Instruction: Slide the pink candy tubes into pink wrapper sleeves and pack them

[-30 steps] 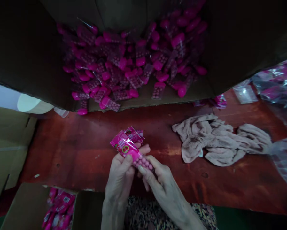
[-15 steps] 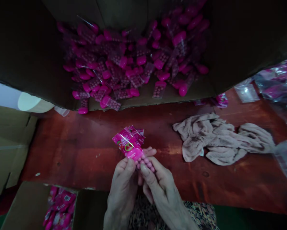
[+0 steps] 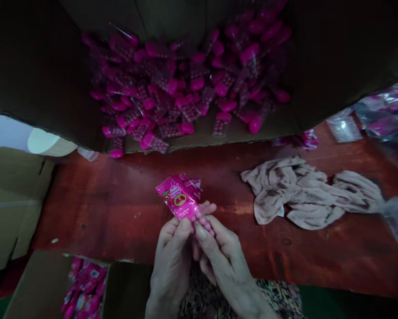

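A printed pink sleeve (image 3: 179,199) sits around a small container of pink balls (image 3: 207,225), held between both hands over the red table. My left hand (image 3: 174,254) pinches the lower left edge of the sleeve, thumb on top. My right hand (image 3: 224,252) grips the end with the balls between thumb and fingers, with some fingertips reaching behind it. More pink printed wrappers (image 3: 194,185) show just behind the sleeve; whether they are held or lie on the table cannot be made out.
Beyond the red table's (image 3: 119,199) middle stands a large carton (image 3: 199,141) of pink-capped containers. A crumpled cloth (image 3: 295,190) lies at right. Pink packets (image 3: 87,281) fill a box at lower left. Plastic bags (image 3: 390,115) lie at far right.
The sleeve's printed face has turned and now lies flatter, showing more of its print. My left thumb has shifted slightly. The rest of the view has drifted a little to the right.
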`<action>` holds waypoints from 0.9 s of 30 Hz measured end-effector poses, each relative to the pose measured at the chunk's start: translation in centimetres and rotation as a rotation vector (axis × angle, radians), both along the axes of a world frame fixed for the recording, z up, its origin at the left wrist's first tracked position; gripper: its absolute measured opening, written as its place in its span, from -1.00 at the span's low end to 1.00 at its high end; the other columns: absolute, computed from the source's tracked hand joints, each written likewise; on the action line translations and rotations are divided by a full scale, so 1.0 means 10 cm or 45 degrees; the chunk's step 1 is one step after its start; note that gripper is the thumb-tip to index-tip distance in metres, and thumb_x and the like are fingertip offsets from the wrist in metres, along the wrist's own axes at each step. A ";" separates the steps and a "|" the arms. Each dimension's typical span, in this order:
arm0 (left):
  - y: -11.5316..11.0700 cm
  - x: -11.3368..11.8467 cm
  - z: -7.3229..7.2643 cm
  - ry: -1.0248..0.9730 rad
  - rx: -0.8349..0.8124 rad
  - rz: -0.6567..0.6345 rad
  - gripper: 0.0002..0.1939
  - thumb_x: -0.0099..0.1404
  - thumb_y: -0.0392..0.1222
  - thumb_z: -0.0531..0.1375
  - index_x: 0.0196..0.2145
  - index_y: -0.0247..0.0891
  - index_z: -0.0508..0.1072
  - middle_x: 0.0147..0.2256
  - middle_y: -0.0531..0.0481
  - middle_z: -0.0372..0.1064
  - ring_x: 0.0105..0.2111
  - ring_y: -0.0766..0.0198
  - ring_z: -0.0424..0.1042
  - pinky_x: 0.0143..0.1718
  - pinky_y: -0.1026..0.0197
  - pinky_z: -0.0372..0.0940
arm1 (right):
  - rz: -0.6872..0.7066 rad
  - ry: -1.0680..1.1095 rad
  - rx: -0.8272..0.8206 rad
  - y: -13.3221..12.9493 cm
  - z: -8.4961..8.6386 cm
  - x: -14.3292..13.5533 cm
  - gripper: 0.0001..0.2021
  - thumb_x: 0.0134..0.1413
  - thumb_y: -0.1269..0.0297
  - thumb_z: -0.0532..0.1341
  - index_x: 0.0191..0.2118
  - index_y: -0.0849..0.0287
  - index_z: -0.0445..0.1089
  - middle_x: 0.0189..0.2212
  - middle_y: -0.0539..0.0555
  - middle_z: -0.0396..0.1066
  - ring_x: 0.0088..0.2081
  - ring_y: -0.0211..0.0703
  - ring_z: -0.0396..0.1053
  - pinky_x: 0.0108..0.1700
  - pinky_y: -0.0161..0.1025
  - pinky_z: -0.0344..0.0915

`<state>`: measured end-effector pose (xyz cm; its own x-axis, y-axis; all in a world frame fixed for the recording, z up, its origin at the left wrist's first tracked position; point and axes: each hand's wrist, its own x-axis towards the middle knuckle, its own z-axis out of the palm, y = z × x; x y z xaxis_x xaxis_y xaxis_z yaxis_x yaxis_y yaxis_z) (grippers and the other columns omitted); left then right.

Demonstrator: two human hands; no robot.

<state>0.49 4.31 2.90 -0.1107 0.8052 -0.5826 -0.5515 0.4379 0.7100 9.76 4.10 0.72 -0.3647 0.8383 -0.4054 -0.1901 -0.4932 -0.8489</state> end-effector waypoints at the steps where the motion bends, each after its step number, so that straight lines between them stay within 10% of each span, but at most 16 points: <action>1: 0.00 -0.01 0.00 0.003 0.000 0.005 -0.72 0.23 -0.13 0.13 -0.15 -0.22 0.52 -0.16 -0.13 0.50 -0.55 0.41 0.32 -0.51 0.35 0.26 | 0.017 0.098 -0.069 0.02 0.00 -0.01 -0.69 0.22 0.04 -0.02 -0.40 0.16 0.19 -0.66 -0.15 0.11 -0.75 -0.50 -0.03 -0.75 -0.52 -0.08; 11: -0.13 0.13 0.01 0.168 -0.100 0.124 -0.72 0.20 -0.06 0.16 -0.18 -0.18 0.53 -0.16 -0.09 0.50 -0.14 0.15 0.42 -0.12 0.15 0.30 | -0.131 -0.427 0.255 -0.16 0.03 -0.02 -0.69 0.17 0.04 0.02 -0.21 0.16 0.33 -0.53 0.04 0.32 -0.52 -0.23 0.30 -0.53 -0.35 0.29; 20: 0.01 -0.03 0.01 0.174 0.003 0.104 -0.67 0.25 -0.06 0.09 -0.13 -0.23 0.50 -0.10 -0.15 0.47 -0.23 0.15 0.45 -0.27 0.20 0.34 | -0.017 -0.626 0.413 -0.09 -0.01 -0.04 -0.72 0.20 0.12 0.00 -0.24 0.16 0.36 -0.60 -0.01 0.32 -0.57 -0.24 0.29 -0.52 -0.34 0.28; 27: -0.06 0.09 0.01 0.277 -0.069 0.076 -0.65 0.26 -0.01 0.05 -0.21 -0.23 0.54 -0.10 -0.11 0.47 -0.03 0.10 0.34 -0.02 0.14 0.23 | -0.133 -0.667 0.518 -0.19 0.03 -0.08 -0.72 0.25 0.17 -0.07 -0.09 0.09 0.30 -0.49 0.04 0.41 -0.49 -0.19 0.36 -0.34 -0.28 0.34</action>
<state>1.42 3.66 3.01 -0.2848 0.7619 -0.5817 -0.4137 0.4497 0.7916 8.91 2.21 1.06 -0.1142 0.9820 -0.1506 0.2683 -0.1154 -0.9564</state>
